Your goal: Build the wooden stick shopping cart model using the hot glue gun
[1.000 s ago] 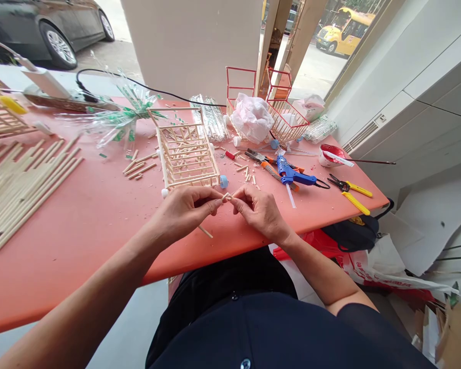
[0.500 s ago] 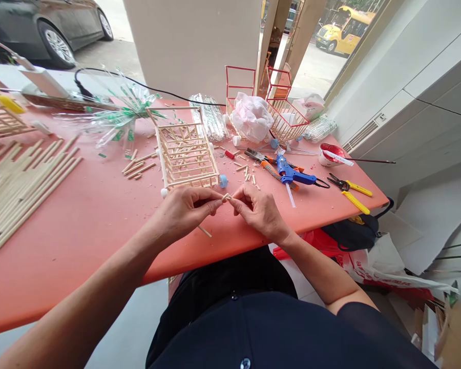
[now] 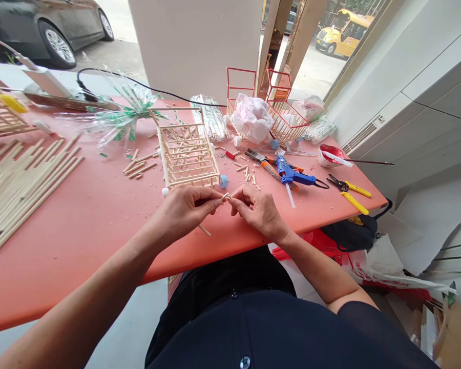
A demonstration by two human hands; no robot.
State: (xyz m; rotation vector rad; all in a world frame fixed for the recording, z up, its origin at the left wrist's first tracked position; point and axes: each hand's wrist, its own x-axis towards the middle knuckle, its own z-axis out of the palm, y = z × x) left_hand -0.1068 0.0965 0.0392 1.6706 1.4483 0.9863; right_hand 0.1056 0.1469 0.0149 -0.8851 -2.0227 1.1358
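Note:
My left hand (image 3: 188,209) and my right hand (image 3: 258,211) meet above the near edge of the table. Both are closed in a pinch on short pale wooden sticks (image 3: 226,197), whose ends touch or cross between my fingertips. Below my left palm sticks out the end of a thin wooden stick (image 3: 205,230); my fingers hide how it joins the rest. Just beyond the left hand stands a small cart frame of wooden sticks (image 3: 192,181), with a blue cap (image 3: 224,181) as a wheel at its near right corner.
On the orange table (image 3: 100,246) lie long wooden sticks (image 3: 30,195) at left. To the right are a blue glue gun (image 3: 297,177), orange-handled pliers (image 3: 269,166), yellow-handled wire strippers (image 3: 351,193) and a cup of red paint (image 3: 330,155). Red-trimmed carts (image 3: 288,120) stand behind.
Both hands keep the same pinch at nearly the same spot. The view has shifted very slightly; nothing on the table has visibly moved.

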